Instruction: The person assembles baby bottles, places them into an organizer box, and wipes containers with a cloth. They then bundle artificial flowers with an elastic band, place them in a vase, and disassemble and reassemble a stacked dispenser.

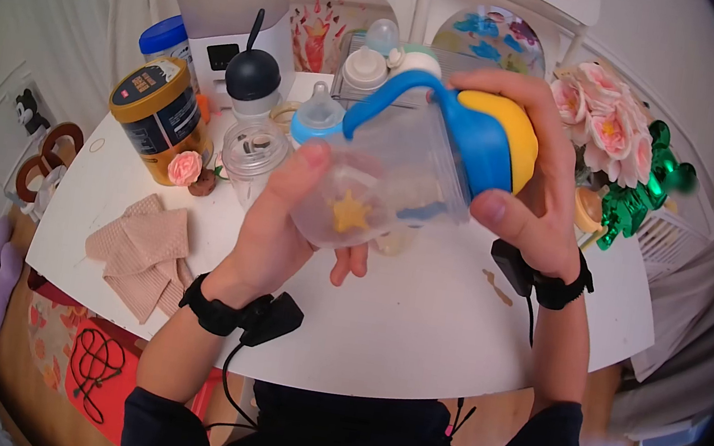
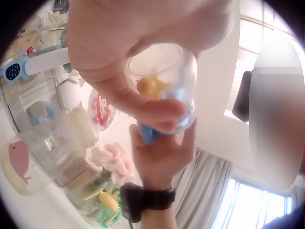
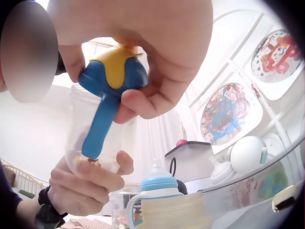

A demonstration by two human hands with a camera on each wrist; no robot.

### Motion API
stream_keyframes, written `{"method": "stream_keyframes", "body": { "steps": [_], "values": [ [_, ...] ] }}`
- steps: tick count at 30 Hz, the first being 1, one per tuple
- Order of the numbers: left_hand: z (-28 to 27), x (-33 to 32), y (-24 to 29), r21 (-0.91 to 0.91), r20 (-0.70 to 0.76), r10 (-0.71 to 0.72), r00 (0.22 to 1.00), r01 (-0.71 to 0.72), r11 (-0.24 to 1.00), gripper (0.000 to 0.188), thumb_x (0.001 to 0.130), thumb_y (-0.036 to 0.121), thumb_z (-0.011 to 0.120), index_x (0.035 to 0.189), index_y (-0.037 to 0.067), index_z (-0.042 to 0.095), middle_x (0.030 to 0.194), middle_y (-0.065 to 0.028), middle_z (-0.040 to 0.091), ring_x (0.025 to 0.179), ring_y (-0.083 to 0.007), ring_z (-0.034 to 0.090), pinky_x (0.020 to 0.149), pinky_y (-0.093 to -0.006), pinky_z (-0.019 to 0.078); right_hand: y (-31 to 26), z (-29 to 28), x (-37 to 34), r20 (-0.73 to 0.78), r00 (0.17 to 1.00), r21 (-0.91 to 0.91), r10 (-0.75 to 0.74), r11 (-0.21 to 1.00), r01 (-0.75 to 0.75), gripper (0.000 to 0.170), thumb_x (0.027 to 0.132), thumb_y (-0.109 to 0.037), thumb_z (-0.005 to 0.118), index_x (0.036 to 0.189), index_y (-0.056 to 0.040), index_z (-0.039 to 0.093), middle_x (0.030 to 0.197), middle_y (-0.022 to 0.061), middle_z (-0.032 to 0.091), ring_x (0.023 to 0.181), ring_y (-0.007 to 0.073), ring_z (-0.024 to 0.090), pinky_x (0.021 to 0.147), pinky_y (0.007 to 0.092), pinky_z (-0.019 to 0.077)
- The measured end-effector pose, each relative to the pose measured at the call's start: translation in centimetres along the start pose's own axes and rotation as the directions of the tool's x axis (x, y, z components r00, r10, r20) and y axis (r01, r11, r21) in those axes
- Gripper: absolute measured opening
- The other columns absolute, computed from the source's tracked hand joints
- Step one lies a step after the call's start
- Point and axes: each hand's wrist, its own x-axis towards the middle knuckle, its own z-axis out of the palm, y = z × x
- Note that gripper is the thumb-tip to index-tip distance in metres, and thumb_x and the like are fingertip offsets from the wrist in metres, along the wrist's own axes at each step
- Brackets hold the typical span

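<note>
My left hand (image 1: 267, 242) grips the lower part of a clear sippy cup (image 1: 392, 169), which is tilted above the white table. A yellow star (image 1: 351, 211) shows at its base. At the cup's mouth sits a blue lid (image 1: 484, 163) with a yellow cover (image 1: 515, 136); my right hand (image 1: 552, 200) holds both, thumb on the near side and fingers over the far side. The blue handle (image 3: 100, 129) runs from the lid down alongside the cup in the right wrist view. Fingers of the left hand (image 3: 83, 186) wrap around the cup's base there.
Left on the table (image 1: 395, 338) are a brown-gold tub (image 1: 157, 117), a clear bottle (image 1: 252, 158), a dark-topped bottle (image 1: 254, 76) and a beige cloth (image 1: 143, 248). Behind stand a blue-ringed baby bottle (image 1: 317, 117) and a drying rack (image 1: 344, 84). Pink flowers (image 1: 608, 121) stand right.
</note>
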Motion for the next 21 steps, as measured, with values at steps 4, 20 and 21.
{"method": "stream_keyframes", "body": {
  "steps": [4, 20, 21],
  "values": [
    [0.3, 0.0, 0.1, -0.003, -0.029, 0.051, 0.998, -0.051, 0.999, 0.1, 0.096, 0.087, 0.042, 0.145, 0.0, 0.054, 0.106, -0.0232, 0.072, 0.069, -0.0292, 0.076, 0.051, -0.0329, 0.0575, -0.2, 0.4, 0.2, -0.092, 0.993, 0.063, 0.073, 0.996, -0.067, 0.079, 0.079, -0.048, 0.083, 0.143, -0.0069, 0.061, 0.134, 0.0103, 0.062, 0.123, 0.0238, 0.062, 0.106, 0.0364, 0.0485],
    [-0.2, 0.4, -1.4, -0.115, 0.021, 0.18, 0.983, -0.176, 0.978, 0.063, 0.1, 0.037, 0.076, 0.145, 0.005, 0.045, 0.131, -0.0184, 0.065, 0.112, -0.0256, 0.071, 0.088, -0.041, 0.0633, -0.7, 0.3, 0.1, -0.07, 0.988, 0.044, 0.137, 0.99, -0.134, 0.088, 0.072, -0.051, 0.084, 0.144, -0.0051, 0.061, 0.138, 0.0115, 0.061, 0.125, 0.0243, 0.063, 0.107, 0.0359, 0.0494],
    [-0.3, 0.4, -1.5, -0.131, 0.045, 0.19, 0.981, -0.183, 0.974, 0.063, 0.099, 0.034, 0.077, 0.145, 0.005, 0.045, 0.133, -0.0177, 0.064, 0.115, -0.0251, 0.069, 0.091, -0.0416, 0.0626, -0.7, 0.2, 0.1, -0.072, 0.988, 0.044, 0.138, 0.99, -0.135, 0.088, 0.072, -0.051, 0.084, 0.144, -0.0051, 0.061, 0.138, 0.0115, 0.061, 0.125, 0.0243, 0.063, 0.107, 0.0359, 0.0494]
  ]
}}
